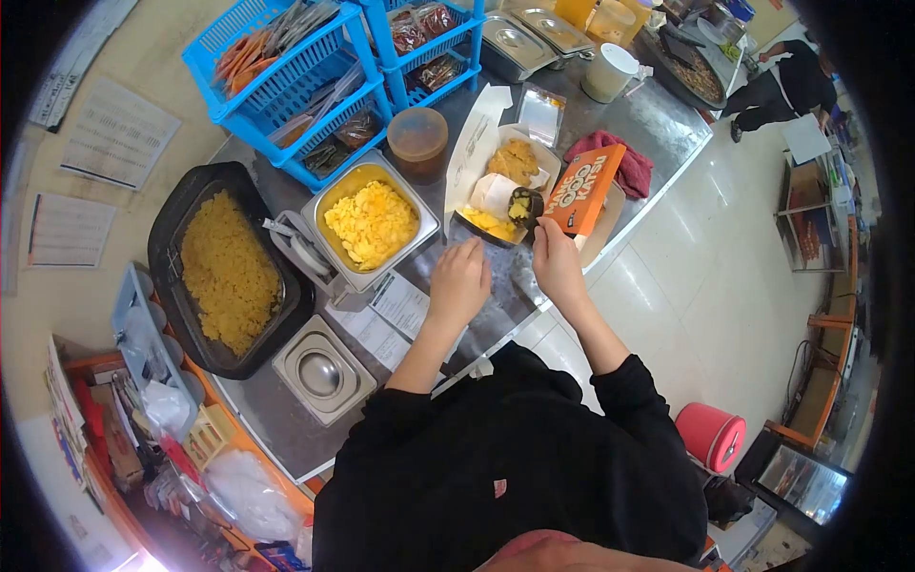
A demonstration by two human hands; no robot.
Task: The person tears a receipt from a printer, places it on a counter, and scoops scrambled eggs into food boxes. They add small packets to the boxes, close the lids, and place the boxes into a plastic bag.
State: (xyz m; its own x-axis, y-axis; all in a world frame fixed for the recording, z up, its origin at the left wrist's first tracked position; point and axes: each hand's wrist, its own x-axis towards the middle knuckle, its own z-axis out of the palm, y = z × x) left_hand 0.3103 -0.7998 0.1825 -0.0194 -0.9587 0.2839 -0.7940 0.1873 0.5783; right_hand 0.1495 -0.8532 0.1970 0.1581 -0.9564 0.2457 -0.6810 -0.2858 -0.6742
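Observation:
My right hand (558, 259) is closed on a small black scoop (535, 200), which holds yellow food and sits over an open takeaway box (461, 172). In the box lie a fried golden-brown piece (515, 162), a white paper-wrapped item (492, 194) and yellow food (487, 224) along the near side. Close to the box's near left corner is my left hand (459, 281), its fingers curled; what they hold, if anything, is hidden. Standing against the box's right side is an orange printed carton flap (589, 191). To the left, a metal container (426, 225) holds chopped yellow food (370, 225).
A black pan (164, 224) of yellow rice is at left, with a metal lid (324, 370) nearby. Blue racks (286, 95), a brown-filled tub (417, 138) and a white-lidded tub (610, 72) line the back. A red cloth (634, 173) lies right. Another person (791, 86) stands far right.

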